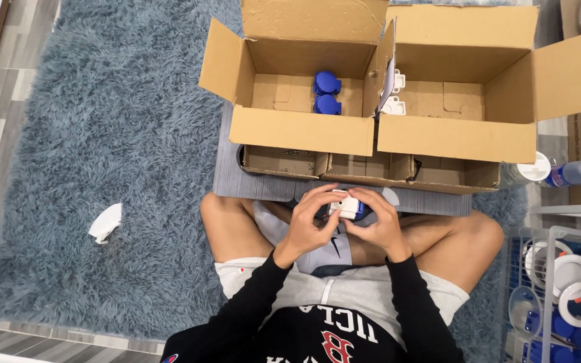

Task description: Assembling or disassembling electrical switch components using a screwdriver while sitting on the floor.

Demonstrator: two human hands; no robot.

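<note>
Centrally, left hand (pixel 306 227) and right hand (pixel 379 225), fingers closed around white-and-blue plastic part (pixel 346 206), above lap.

white-blue part (pixel 345 206) mostly hidden by fingers (pixel 317 202); basket (pixel 563 289) cut off at right edge.

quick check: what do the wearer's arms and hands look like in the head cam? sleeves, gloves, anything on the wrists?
Both arms are covered by long black sleeves reaching the wrists; the left sleeve and right sleeve look plain, with no visible markings. The left hand and right hand are bare: no gloves. No watch, band or ring shows, and no cables.
</note>
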